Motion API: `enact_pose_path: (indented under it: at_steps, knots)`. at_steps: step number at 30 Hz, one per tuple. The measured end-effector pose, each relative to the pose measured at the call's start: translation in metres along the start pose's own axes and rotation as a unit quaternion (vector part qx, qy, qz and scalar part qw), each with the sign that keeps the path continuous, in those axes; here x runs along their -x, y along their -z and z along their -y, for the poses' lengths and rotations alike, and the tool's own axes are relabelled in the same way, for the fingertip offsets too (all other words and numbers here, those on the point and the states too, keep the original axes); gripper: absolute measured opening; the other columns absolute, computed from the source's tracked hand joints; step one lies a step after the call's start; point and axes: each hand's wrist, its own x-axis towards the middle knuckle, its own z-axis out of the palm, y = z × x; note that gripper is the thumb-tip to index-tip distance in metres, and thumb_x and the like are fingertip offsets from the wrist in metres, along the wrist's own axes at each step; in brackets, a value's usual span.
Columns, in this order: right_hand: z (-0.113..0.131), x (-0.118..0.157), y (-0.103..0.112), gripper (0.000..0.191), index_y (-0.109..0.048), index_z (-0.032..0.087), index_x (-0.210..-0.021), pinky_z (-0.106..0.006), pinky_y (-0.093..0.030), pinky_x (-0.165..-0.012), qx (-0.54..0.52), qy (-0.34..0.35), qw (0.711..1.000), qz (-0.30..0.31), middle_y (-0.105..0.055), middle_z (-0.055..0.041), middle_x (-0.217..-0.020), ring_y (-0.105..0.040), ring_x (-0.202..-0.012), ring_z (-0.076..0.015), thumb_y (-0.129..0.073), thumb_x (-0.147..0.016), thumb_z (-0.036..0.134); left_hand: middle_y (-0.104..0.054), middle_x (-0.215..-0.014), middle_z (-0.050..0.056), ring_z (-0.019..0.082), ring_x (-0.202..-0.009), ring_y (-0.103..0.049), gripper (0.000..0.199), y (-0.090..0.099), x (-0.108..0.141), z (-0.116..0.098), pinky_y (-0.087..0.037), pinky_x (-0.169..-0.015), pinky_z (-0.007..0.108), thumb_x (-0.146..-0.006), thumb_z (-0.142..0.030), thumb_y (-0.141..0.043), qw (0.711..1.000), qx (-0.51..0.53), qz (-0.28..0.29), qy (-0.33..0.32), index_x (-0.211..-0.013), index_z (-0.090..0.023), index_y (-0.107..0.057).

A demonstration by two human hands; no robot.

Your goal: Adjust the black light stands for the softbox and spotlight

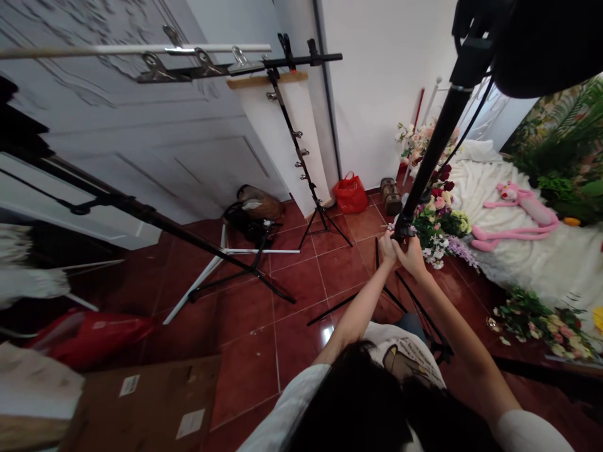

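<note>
A black light stand (433, 147) rises in front of me, with a dark lamp head (546, 47) at its top and a cable hanging beside the pole. My left hand (388, 247) is closed at the collar of the pole, on its left side. Close against it, my right hand (411, 257) grips the same collar from the right and below. The fingers partly cover the collar, so its knob is hard to make out. Below my hands the stand's dark legs (393, 295) spread over the floor.
A second black stand (155, 216) slants across the left. A backdrop stand (301, 150) with clips stands farther back, near a red bag (350, 193). Flowers (440, 213) and a pink plush toy (527, 210) on white fur lie right. A cardboard box (155, 402) sits lower left.
</note>
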Motion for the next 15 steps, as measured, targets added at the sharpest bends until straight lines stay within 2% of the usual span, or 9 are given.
enact_pose_path:
  at_steps: [3,6,11,15]
  knots:
    - [-0.009,0.010,0.009,0.040,-0.057,0.018,-0.120,-0.054,-0.039,-0.112,0.025,0.049,0.998,0.025,-0.064,-0.0173,-0.122,-0.058,-0.119,-0.0291,-0.054,-0.092,0.046,-0.074,-0.085,0.009,0.021,-0.087,-0.066,0.033,0.001,0.000,-0.002,-0.049,-0.086,0.030,-0.097,-0.031,-0.042,1.000,0.017,0.003,0.019,-0.088,-0.018,-0.071]
    - [-0.014,0.012,0.016,0.035,-0.057,0.019,-0.122,-0.055,-0.034,-0.116,0.028,0.064,0.997,0.045,-0.064,-0.0155,-0.124,-0.058,-0.121,-0.0273,-0.043,-0.098,0.041,-0.073,-0.080,0.006,0.019,-0.081,-0.064,0.038,0.001,0.000,-0.008,-0.047,-0.080,0.028,-0.099,-0.025,-0.038,0.999,0.020,0.000,0.030,-0.082,-0.018,-0.072]
    - [-0.018,0.001,0.016,0.039,-0.061,0.020,-0.107,-0.051,-0.044,-0.105,0.015,0.039,0.998,0.046,-0.067,-0.0144,-0.107,-0.060,-0.110,-0.0272,-0.031,-0.102,0.045,-0.073,-0.079,0.008,0.019,-0.079,-0.064,0.038,0.004,0.002,-0.017,-0.047,-0.080,0.029,-0.098,-0.016,-0.039,0.999,-0.001,0.010,0.033,-0.081,-0.014,-0.073]
    - [-0.020,-0.013,0.013,0.042,-0.058,0.022,-0.091,-0.049,-0.047,-0.099,0.009,0.024,0.999,0.042,-0.065,-0.0121,-0.092,-0.061,-0.097,-0.0269,-0.031,-0.100,0.052,-0.074,-0.083,0.010,0.021,-0.083,-0.065,0.035,0.004,0.002,-0.014,-0.047,-0.085,0.030,-0.098,-0.021,-0.043,0.999,-0.001,-0.002,0.034,-0.085,-0.013,-0.074]
